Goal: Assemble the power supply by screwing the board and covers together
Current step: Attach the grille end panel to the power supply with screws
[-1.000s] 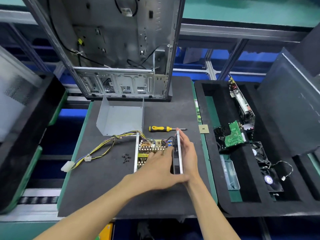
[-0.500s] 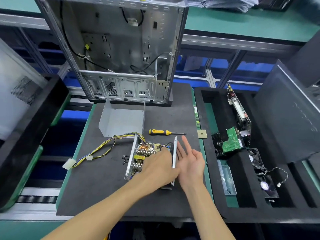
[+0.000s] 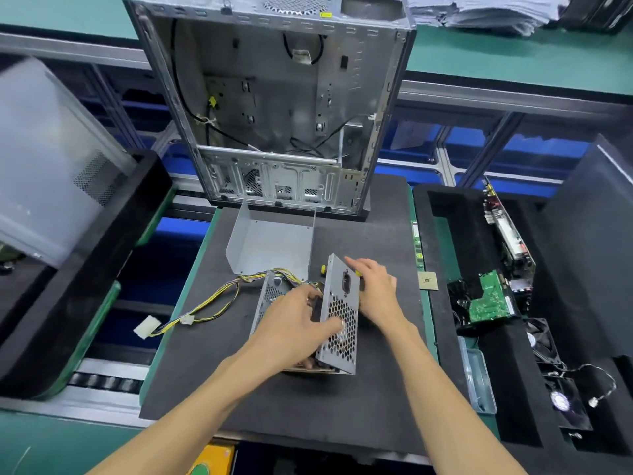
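The power supply (image 3: 337, 323) is tipped up on the black foam mat (image 3: 308, 406), its perforated metal wall facing me. My left hand (image 3: 294, 330) grips it, fingers inside over the board and thumb on the perforated wall. My right hand (image 3: 375, 291) rests with straight fingers against the wall's far edge. A yellow and black cable bundle (image 3: 209, 301) trails left to a white connector (image 3: 145, 327). The loose grey cover (image 3: 270, 245) stands behind. The yellow-handled screwdriver (image 3: 323, 268) lies mostly hidden behind the wall and my right hand.
An open computer case (image 3: 274, 114) stands at the back of the mat. Right of the mat, a black foam tray holds a green circuit board (image 3: 486, 299), fans (image 3: 561, 402) and a clear plastic box (image 3: 478, 378). A chip (image 3: 427, 281) lies on the mat's edge. A case side panel (image 3: 51, 159) leans at left.
The power supply has been tipped up from lying flat, so its perforated wall now faces me. My left hand took hold of it; my right hand moved up to its far edge.
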Action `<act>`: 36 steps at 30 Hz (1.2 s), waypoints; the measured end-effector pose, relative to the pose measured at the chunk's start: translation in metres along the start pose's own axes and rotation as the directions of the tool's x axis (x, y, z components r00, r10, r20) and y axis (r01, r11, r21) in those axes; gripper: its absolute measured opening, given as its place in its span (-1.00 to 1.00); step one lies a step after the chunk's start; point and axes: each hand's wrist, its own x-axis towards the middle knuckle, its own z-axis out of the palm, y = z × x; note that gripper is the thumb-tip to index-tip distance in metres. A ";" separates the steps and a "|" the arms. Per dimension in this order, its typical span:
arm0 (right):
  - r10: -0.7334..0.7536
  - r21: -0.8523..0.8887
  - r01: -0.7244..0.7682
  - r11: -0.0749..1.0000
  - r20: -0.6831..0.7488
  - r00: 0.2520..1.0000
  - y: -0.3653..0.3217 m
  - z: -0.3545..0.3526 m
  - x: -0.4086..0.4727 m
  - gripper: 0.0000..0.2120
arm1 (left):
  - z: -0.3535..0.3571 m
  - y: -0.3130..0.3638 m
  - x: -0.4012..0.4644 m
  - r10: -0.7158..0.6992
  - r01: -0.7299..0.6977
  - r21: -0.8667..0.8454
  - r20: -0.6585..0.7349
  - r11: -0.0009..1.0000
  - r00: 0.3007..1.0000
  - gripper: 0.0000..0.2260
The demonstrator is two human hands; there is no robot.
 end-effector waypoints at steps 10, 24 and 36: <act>0.487 0.705 -0.363 0.609 0.029 0.873 -0.029 -0.021 -0.006 -0.83 | -0.002 -0.002 -0.001 0.028 -0.028 -0.089 -0.002 0.996 1.000 -0.62; 0.418 0.802 -0.190 0.566 -0.081 0.905 -0.037 -0.049 -0.034 -0.75 | 0.023 -0.009 0.006 0.108 -0.044 -0.474 0.108 0.879 0.988 -0.73; 0.338 0.622 -0.195 0.759 -0.120 0.934 -0.055 -0.044 -0.021 -0.71 | -0.013 -0.036 0.013 0.038 0.116 -0.496 0.290 0.861 0.956 -0.64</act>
